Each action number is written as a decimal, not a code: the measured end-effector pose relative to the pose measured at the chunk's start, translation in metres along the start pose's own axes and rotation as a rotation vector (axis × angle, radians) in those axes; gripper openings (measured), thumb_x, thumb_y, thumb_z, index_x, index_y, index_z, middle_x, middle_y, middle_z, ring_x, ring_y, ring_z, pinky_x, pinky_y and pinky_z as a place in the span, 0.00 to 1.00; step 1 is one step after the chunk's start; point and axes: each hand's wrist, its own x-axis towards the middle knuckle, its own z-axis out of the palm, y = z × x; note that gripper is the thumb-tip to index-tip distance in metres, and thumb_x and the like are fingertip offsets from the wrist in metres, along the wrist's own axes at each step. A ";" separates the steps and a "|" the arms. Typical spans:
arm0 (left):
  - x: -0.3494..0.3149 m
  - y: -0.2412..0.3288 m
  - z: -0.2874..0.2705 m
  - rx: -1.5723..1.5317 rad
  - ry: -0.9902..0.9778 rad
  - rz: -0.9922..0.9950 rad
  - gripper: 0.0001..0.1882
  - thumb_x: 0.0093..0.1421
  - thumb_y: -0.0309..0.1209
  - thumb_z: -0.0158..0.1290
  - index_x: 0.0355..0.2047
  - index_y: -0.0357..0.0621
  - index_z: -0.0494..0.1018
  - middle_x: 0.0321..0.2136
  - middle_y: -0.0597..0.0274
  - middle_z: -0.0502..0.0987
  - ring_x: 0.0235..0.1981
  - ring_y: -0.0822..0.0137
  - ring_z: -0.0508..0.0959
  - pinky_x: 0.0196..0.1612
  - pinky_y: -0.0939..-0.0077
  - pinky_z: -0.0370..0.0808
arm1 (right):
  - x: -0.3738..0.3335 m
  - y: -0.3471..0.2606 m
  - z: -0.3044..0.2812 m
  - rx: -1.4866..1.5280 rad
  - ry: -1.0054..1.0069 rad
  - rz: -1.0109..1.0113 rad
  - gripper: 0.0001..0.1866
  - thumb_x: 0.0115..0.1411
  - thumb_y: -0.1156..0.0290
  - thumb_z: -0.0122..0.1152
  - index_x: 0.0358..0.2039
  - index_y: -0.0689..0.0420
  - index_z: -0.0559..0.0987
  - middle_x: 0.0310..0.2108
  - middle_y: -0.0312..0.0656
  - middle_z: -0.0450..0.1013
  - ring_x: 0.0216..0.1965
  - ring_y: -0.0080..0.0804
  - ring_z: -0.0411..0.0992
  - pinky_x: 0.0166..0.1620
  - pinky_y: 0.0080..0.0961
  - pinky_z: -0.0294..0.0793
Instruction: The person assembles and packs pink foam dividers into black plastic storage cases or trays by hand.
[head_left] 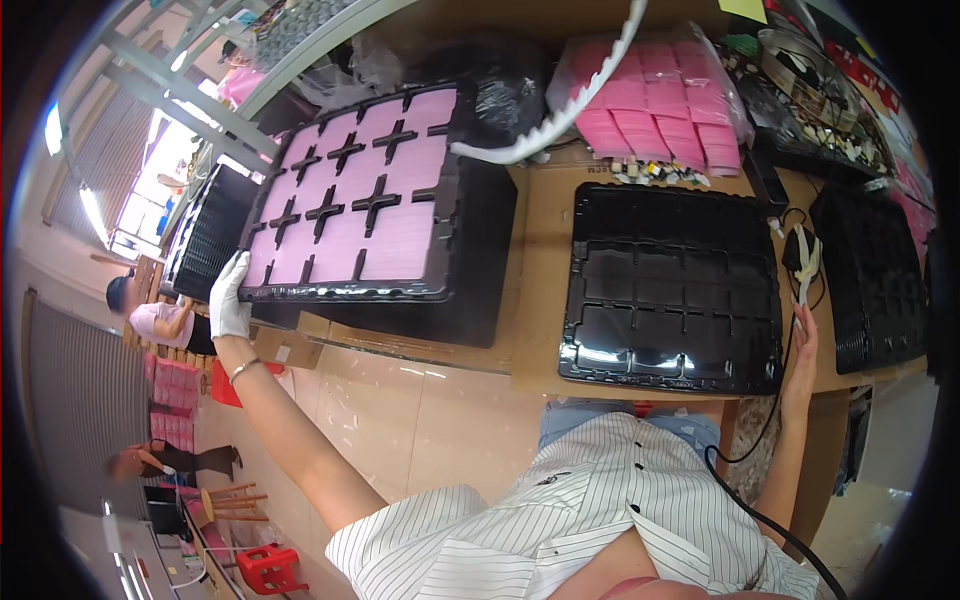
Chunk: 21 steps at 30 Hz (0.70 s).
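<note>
Striped shirt [480, 545] lies nearest. Pink-filled tray [345, 292], left, is touched at its corner by gloved left hand [231, 302], seemingly for steadiness, closure unclear; right hand [801, 350], fingers straightened, is held beside black tray [675, 290], grip untellable.

White-gloved left hand [231, 302] at nine o'clock, left forearm [290, 435] outstretched, bare right hand [802, 345] near three, fingers [800, 322] toward twelve.

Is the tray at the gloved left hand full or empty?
Full: the tray at the left hand has pink sheets across its compartments, with black cross-shaped dividers showing between them; their depth is hidden.
</note>
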 end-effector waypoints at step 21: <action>-0.022 0.009 0.108 0.966 0.621 0.879 0.19 0.64 0.35 0.55 0.51 0.35 0.74 0.52 0.47 0.75 0.50 0.54 0.76 0.56 0.63 0.71 | 0.082 -0.050 0.062 0.182 -0.141 -0.151 0.26 0.65 0.79 0.48 0.64 0.61 0.62 0.65 0.46 0.60 0.69 0.35 0.55 0.68 0.31 0.51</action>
